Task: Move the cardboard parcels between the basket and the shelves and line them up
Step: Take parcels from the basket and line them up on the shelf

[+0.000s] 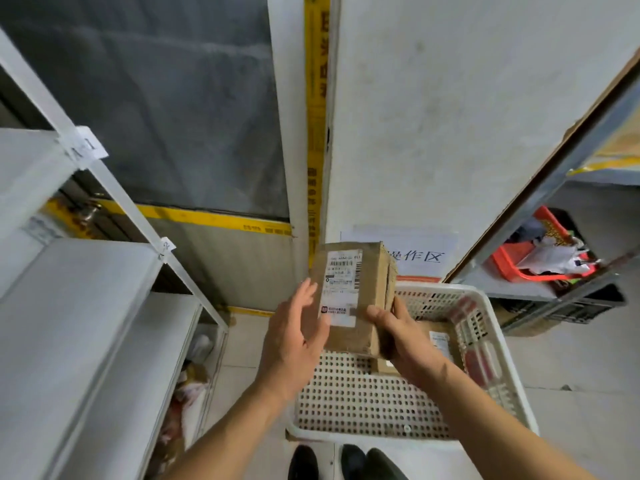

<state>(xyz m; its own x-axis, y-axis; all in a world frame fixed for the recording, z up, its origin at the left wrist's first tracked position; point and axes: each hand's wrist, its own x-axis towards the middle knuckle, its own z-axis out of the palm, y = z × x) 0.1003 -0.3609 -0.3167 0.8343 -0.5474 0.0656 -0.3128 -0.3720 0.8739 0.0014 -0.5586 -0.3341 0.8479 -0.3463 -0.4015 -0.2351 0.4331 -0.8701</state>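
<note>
A brown cardboard parcel (pixel 356 292) with a white shipping label is held up above the white perforated basket (pixel 381 403). My right hand (pixel 398 336) grips its lower right corner, thumb across the front. My left hand (pixel 294 337) lies flat against the parcel's left side with straight fingers. A second cardboard parcel (pixel 438 342) lies in the basket, partly hidden behind my right hand. White metal shelves (pixel 83 306) stand at the left with bare boards.
Another shelf unit (pixel 540 237) at the right holds a red basket (pixel 533 254) with clutter. A white wall with a paper sign (pixel 415 254) is straight ahead. Bags lie under the left shelves. My shoes (pixel 346 462) show on the tiled floor below the basket.
</note>
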